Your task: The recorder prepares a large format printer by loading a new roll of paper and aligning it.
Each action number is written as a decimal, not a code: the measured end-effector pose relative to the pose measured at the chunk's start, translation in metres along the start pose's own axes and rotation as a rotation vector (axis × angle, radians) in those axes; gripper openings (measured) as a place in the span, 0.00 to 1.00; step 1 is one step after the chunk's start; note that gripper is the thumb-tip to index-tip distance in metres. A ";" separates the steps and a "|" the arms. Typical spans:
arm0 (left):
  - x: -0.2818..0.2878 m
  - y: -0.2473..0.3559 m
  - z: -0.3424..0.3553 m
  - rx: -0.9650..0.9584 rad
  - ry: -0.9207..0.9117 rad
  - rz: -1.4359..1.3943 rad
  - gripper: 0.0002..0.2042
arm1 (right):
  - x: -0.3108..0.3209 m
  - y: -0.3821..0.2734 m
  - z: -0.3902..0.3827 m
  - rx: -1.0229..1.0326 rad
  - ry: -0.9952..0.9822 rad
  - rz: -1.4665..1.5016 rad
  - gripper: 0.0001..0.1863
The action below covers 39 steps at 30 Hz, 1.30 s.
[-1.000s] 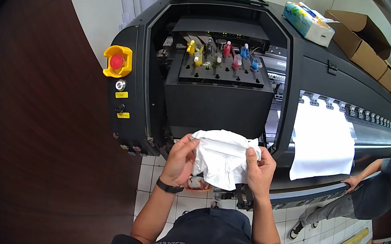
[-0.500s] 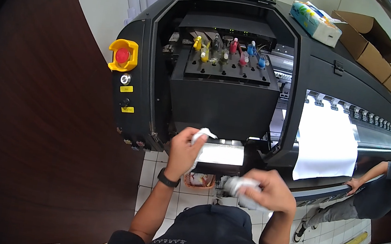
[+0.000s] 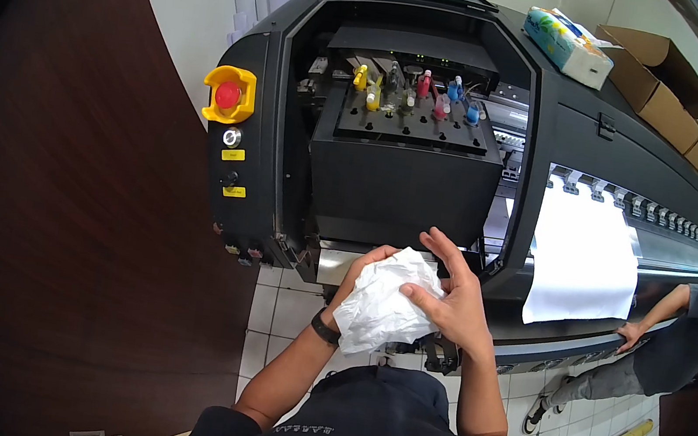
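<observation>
A crumpled white tissue [image 3: 376,310] is in my left hand [image 3: 358,270], whose fingers are mostly hidden behind it. My right hand [image 3: 456,307] is at the tissue's right, fingers spread and partly raised, thumb resting on it. Just beyond both hands is a metal strip [image 3: 334,267] at the front of the open black printer housing [image 3: 401,194]. Inside, yellow, dark, red and blue fittings [image 3: 424,87] stand on the printer's carriage.
White paper [image 3: 583,249] hangs over the printer's right section. A co-worker's hand [image 3: 629,334] rests on the front rail at right. An emergency button [image 3: 227,94] is at left. A tissue pack [image 3: 570,49] and cardboard boxes [image 3: 670,119] lie on top. A dark panel [image 3: 101,229] fills the left.
The tissue, stretched between both hands a second ago and gripped in two bunches midway, is now gathered in my left hand. My right hand has risen and moved inward, fingers spreading.
</observation>
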<state>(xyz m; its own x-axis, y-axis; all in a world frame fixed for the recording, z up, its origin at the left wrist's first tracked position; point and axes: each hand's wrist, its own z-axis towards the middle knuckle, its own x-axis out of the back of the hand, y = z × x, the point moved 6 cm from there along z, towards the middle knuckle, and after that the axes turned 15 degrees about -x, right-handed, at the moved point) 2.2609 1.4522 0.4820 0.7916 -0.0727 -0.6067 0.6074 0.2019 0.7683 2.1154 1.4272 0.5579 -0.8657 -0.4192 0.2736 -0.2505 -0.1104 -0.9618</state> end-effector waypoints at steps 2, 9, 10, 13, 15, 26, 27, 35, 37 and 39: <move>0.000 0.002 0.000 0.013 0.045 -0.046 0.10 | 0.004 0.001 0.002 -0.024 -0.018 -0.018 0.48; -0.007 0.016 -0.008 -0.053 -0.057 0.064 0.16 | -0.002 0.015 0.004 -0.104 -0.137 0.144 0.31; -0.008 0.018 -0.008 -0.059 -0.050 0.070 0.17 | -0.002 0.017 0.005 -0.097 -0.128 0.214 0.24; -0.012 0.028 -0.011 -0.141 -0.074 0.079 0.22 | 0.008 0.014 0.003 -0.109 0.039 0.105 0.14; -0.013 0.041 -0.011 -0.182 -0.147 0.138 0.27 | 0.011 0.016 0.005 -0.088 0.082 0.134 0.12; 0.003 0.078 -0.018 -0.205 0.015 0.393 0.11 | 0.019 0.000 -0.004 0.044 -0.034 -0.170 0.17; 0.008 0.073 -0.019 -0.197 0.010 0.353 0.11 | 0.017 0.003 -0.002 0.128 0.003 -0.251 0.18; 0.001 0.080 -0.023 -0.202 -0.147 0.499 0.21 | 0.021 0.019 -0.007 -0.121 -0.092 0.236 0.11; 0.001 0.079 -0.023 -0.158 -0.162 0.501 0.22 | 0.020 0.021 -0.004 -0.133 -0.106 0.292 0.11; 0.002 0.081 -0.022 -0.142 -0.151 0.417 0.19 | 0.029 0.023 -0.005 -0.121 -0.134 0.265 0.09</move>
<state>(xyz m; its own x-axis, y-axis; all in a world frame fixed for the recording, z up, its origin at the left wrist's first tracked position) 2.3096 1.4902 0.5384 0.9736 -0.0958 -0.2071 0.2280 0.3754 0.8984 2.0818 1.4168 0.5435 -0.8448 -0.5351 0.0022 -0.0803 0.1228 -0.9892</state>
